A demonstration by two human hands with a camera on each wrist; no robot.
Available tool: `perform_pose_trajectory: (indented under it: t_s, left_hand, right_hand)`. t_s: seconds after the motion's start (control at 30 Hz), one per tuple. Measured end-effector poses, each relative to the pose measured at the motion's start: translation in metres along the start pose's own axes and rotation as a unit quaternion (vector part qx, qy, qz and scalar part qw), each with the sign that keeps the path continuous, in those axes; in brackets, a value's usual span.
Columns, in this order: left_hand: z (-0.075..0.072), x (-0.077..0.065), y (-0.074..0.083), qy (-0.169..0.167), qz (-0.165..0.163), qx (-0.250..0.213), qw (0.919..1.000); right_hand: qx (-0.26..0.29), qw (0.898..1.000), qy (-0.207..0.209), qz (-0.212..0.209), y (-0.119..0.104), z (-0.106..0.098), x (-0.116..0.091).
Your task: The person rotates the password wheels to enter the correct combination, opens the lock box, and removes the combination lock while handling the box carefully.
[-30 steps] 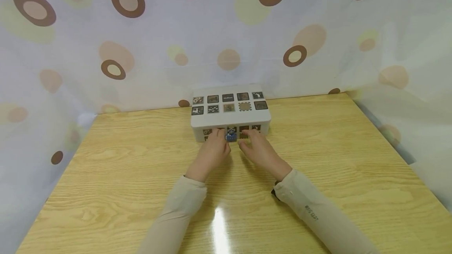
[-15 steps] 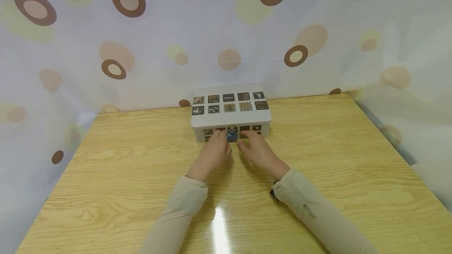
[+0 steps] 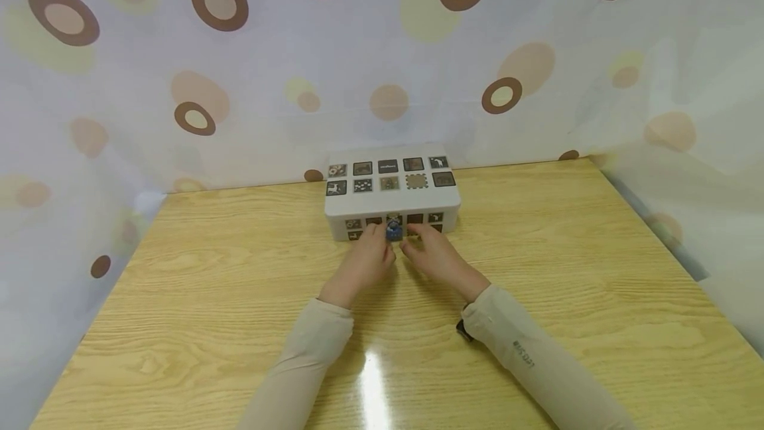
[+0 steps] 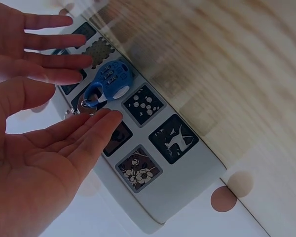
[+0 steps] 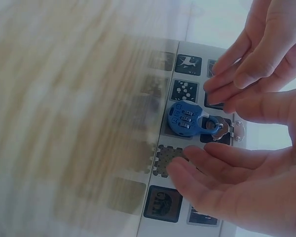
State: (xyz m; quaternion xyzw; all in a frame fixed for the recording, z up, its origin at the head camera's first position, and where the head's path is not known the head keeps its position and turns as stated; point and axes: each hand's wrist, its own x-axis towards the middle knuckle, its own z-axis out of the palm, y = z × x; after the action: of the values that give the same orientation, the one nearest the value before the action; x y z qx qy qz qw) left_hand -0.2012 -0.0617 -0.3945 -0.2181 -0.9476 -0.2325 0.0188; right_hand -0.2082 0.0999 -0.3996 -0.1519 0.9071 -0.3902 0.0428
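Note:
A blue combination padlock [image 3: 394, 230] with number dials hangs at the front of a white box [image 3: 390, 201] patterned with dark picture squares. In the right wrist view, the padlock's blue shackle [image 5: 212, 129] runs through a small metal hasp [image 5: 228, 130] on the box. My left hand [image 3: 364, 257] is just left of the padlock, fingers extended and apart from it in the left wrist view. On the other side, my right hand [image 3: 438, 257] has its thumb and fingers spread, with a gap between them and the padlock. Neither hand holds anything.
The box stands at the back of a wooden table [image 3: 209, 310], against a white curtain [image 3: 251, 71] with brown and beige circles. Another curtain panel [image 3: 704, 151] borders the right side. A dark band [image 3: 464, 331] shows at the right cuff.
Both hands stay on either side of the padlock, with only slight shifts; the left has edged a little to the right. The view has moved very slightly. The box and padlock stay in place.

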Motion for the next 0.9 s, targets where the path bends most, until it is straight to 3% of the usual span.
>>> perform_pose_trajectory:
  t_s: [0.5,0.9]
  left_hand:
    - [0.001,0.002,-0.002,0.002,0.017,-0.022,0.9996]
    - [0.000,0.002,-0.002,-0.032,-0.001,-0.063,0.9975]
  right_hand:
    - [0.023,1.000,-0.020,0.002,0.002,-0.001,0.007]
    - [0.062,0.997,-0.048,0.008,0.004,0.002,0.010]
